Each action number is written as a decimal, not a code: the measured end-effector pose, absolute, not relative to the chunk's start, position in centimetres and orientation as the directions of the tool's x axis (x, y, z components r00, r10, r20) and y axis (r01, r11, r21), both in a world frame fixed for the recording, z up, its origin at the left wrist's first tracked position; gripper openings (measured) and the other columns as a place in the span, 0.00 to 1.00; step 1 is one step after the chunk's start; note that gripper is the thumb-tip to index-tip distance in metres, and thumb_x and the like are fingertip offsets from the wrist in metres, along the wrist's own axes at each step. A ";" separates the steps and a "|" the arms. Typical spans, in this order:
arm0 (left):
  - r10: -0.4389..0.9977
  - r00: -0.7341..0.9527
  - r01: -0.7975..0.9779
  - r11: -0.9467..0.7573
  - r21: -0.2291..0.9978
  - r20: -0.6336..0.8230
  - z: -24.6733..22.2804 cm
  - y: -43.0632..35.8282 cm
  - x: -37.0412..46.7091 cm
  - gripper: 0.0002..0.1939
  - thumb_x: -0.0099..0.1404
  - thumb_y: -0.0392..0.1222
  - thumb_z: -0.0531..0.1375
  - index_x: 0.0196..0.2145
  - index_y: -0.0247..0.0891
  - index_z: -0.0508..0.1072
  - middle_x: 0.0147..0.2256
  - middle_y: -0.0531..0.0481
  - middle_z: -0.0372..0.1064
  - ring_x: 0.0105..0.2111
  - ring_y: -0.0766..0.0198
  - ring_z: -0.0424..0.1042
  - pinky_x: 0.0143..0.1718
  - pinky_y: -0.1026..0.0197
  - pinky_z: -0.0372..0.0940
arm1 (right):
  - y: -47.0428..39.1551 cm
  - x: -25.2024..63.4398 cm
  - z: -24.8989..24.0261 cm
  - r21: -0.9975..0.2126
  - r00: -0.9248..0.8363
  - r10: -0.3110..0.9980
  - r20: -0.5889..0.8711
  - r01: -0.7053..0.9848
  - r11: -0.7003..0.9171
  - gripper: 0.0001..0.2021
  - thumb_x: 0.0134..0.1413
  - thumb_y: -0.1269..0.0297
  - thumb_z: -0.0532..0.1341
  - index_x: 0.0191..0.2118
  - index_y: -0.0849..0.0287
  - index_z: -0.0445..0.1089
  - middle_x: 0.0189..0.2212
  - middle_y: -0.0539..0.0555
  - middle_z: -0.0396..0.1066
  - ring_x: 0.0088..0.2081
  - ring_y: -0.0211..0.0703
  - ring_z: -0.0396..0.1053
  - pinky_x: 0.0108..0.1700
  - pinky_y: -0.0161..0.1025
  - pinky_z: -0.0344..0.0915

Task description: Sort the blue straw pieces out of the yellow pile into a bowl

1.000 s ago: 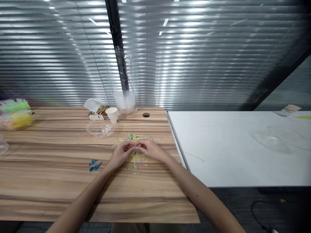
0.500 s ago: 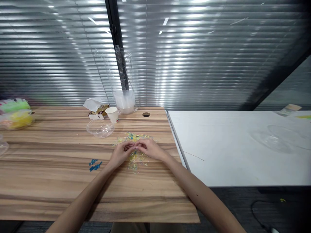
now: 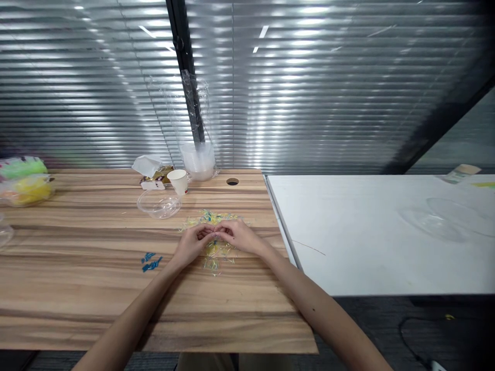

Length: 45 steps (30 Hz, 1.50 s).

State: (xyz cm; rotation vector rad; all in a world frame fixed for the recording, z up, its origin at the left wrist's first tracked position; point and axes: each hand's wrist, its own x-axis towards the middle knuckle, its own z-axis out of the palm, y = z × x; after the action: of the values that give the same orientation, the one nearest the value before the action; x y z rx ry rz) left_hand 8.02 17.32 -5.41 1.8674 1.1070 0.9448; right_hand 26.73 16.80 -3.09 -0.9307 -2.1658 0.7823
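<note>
My left hand and my right hand meet fingertip to fingertip, thumbs and fingers pinched together. Whatever lies between the fingertips is too small to make out. Under and around both hands spreads a loose pile of thin yellow, blue and clear strips on the wooden table. To the left of my left forearm rests a small group of blue pieces, apart from the pile.
Behind the hands stand a clear plastic bowl, a white paper cup, a tissue pack and stacked clear containers in a bag. Bags of coloured material lie far left. A white table adjoins on the right.
</note>
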 end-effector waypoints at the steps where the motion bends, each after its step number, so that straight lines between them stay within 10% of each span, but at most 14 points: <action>1: 0.911 0.353 0.351 -0.338 0.873 0.210 -5.4 17.3 8.0 0.14 0.58 0.49 0.60 0.36 0.35 0.75 0.33 0.47 0.75 0.34 0.59 0.73 0.38 0.59 0.67 | 16.8 26.7 -3.2 -0.718 -0.540 0.778 0.322 0.396 0.572 0.07 0.59 0.70 0.57 0.39 0.62 0.72 0.34 0.53 0.74 0.32 0.37 0.68 0.35 0.32 0.60; 45: 0.907 0.365 0.391 -0.353 0.850 0.208 -4.6 17.0 8.3 0.13 0.58 0.49 0.60 0.34 0.36 0.75 0.33 0.47 0.75 0.33 0.59 0.73 0.36 0.60 0.66 | 17.3 26.9 -4.1 -0.694 -0.561 0.761 0.325 0.406 0.595 0.07 0.60 0.68 0.55 0.38 0.60 0.71 0.30 0.52 0.71 0.30 0.36 0.65 0.33 0.32 0.58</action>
State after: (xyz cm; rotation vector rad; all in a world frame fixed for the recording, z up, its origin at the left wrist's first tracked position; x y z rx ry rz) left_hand 8.30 16.99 -4.64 1.9091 1.1261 0.9132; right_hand 26.85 17.30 -4.08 -0.9201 -2.2062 0.7499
